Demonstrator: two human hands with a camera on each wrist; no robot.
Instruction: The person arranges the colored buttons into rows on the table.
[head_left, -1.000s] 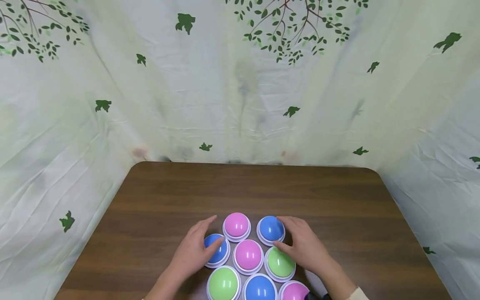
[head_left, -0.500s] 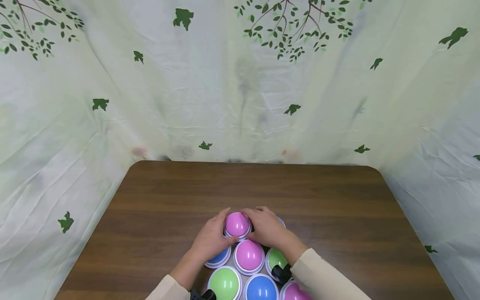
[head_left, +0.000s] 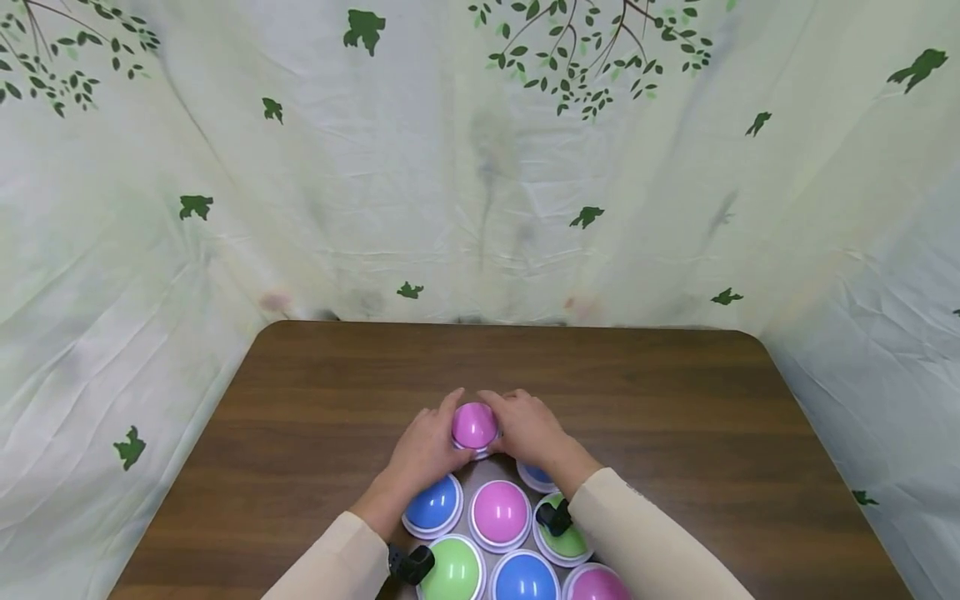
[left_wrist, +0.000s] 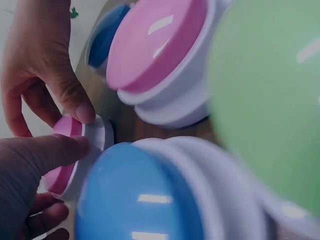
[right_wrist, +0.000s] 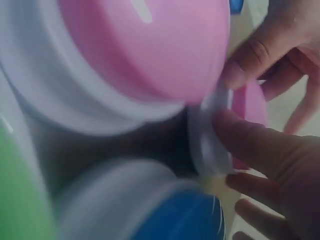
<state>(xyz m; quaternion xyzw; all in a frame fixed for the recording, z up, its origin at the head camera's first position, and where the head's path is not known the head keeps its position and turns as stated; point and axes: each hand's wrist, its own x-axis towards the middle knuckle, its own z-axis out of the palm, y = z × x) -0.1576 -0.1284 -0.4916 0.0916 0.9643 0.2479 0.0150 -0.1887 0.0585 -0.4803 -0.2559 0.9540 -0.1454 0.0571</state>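
Observation:
A pink dome button with a white round base is between both hands at the far end of a cluster of such buttons. My left hand grips its left side, with the thumb across the white base. From the right, my right hand grips the same button, its thumb on the base. Nearest the hands are a blue dome button at the left, a second pink one in the middle and another blue one, partly hidden by the right hand.
Closer in stand green dome buttons, a blue one and a pink one cut by the frame edge. All sit on a brown wooden table. A leaf-printed curtain hangs behind it.
My right hand has left the blue button at the right and joined the left hand at the far pink button. That button has moved away from the cluster, toward the table's far edge.

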